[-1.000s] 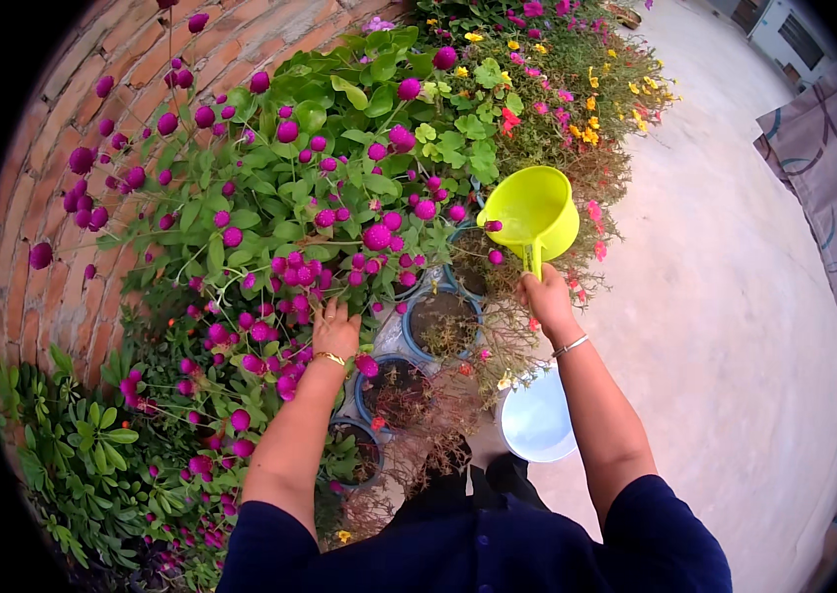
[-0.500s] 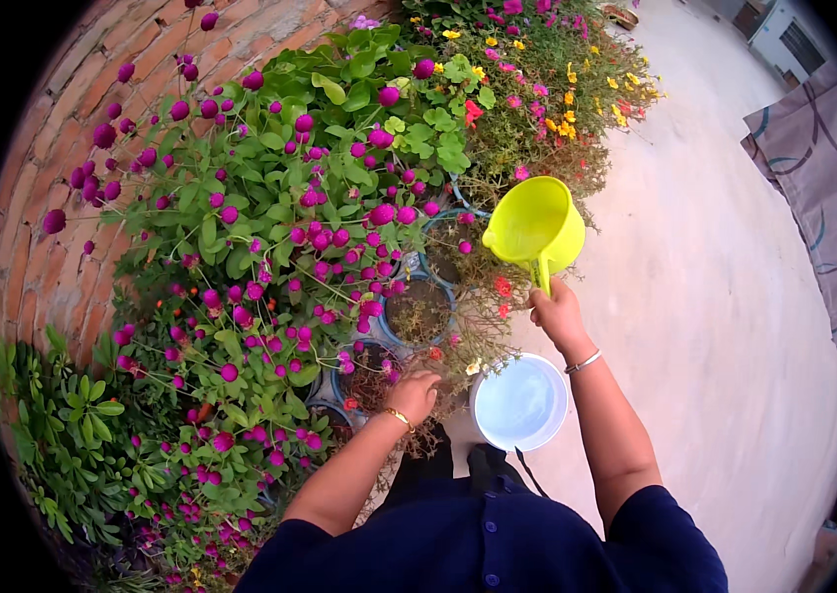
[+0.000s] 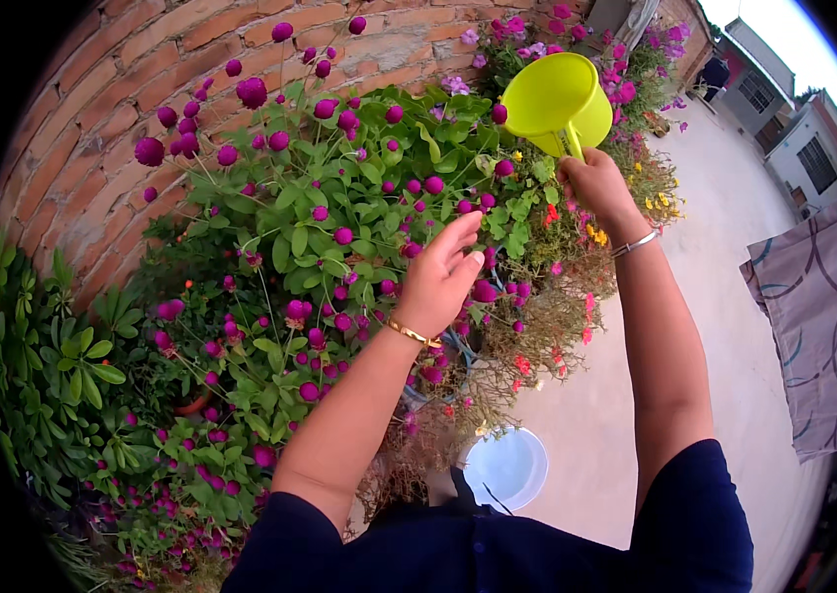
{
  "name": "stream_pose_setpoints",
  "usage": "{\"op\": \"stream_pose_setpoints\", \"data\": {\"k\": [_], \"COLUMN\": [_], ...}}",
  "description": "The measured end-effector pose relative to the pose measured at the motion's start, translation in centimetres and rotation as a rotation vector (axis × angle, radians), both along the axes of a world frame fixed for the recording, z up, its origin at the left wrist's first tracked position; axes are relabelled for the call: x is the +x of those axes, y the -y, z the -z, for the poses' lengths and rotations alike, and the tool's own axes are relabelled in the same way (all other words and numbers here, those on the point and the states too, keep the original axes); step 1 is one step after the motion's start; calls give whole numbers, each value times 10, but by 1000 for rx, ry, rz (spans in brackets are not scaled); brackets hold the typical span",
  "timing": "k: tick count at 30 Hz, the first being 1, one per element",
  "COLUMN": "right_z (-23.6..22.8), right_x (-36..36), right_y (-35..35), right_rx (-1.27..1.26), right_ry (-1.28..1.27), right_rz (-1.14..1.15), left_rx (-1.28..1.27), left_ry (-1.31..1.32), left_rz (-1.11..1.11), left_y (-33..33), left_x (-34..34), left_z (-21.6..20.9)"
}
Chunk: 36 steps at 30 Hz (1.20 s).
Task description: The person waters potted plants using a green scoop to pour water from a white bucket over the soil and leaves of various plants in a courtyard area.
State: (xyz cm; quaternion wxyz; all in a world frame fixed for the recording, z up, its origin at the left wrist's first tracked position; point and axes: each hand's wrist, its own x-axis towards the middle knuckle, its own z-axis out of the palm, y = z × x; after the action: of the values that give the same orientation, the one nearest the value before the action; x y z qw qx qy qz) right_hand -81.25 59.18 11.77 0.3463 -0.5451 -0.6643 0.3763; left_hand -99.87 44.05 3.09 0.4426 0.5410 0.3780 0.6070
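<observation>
My right hand (image 3: pixel 596 185) grips the handle of a yellow-green water dipper (image 3: pixel 577 99), held out at the far right of the flower bed. Its wide mouth tilts toward the plants on the left; I cannot make out any water in it. My left hand (image 3: pixel 438 275) is raised over the purple globe flowers (image 3: pixel 342 235), fingers stretched out and holding nothing. Leafy green stems (image 3: pixel 280 257) spread beneath and around it. Low by my body, a white bucket (image 3: pixel 540 474) stands on the ground with pale water in it.
A brick wall (image 3: pixel 73 148) runs behind the plants on the left. Thin trailing plants (image 3: pixel 537 346) hang over the bed's right edge onto pale concrete (image 3: pixel 725 296). A grey patterned cloth (image 3: pixel 829 326) hangs at the right. Small buildings (image 3: pixel 819 163) stand far off.
Both hands have moved up and away from my body. My left hand has left the pots and risen over the flowers. The dipper is farther out, and the view has tilted up.
</observation>
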Motion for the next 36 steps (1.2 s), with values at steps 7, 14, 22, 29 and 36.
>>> {"op": "stream_pose_setpoints", "data": {"k": [7,14,22,29,36], "right_z": [28,33,22,144,369], "right_x": [-101,-127,-42,183,294], "right_y": [-76,-71,-4,201,463], "right_rx": [324,484,741,285,-419], "right_ry": [644,878,921,297,459], "right_rz": [17,-16,80,381,433], "left_rx": [-302,-467,-296,254,-152], "left_ry": [-1305,-1323,-1326,-967,-921], "left_rz": [-474,-406,-425,-218,441], "left_y": [-94,-95,-83,16,201], "left_x": [-105,-145,-92,76,246], "left_z": [-2,16,15,41,266]}}
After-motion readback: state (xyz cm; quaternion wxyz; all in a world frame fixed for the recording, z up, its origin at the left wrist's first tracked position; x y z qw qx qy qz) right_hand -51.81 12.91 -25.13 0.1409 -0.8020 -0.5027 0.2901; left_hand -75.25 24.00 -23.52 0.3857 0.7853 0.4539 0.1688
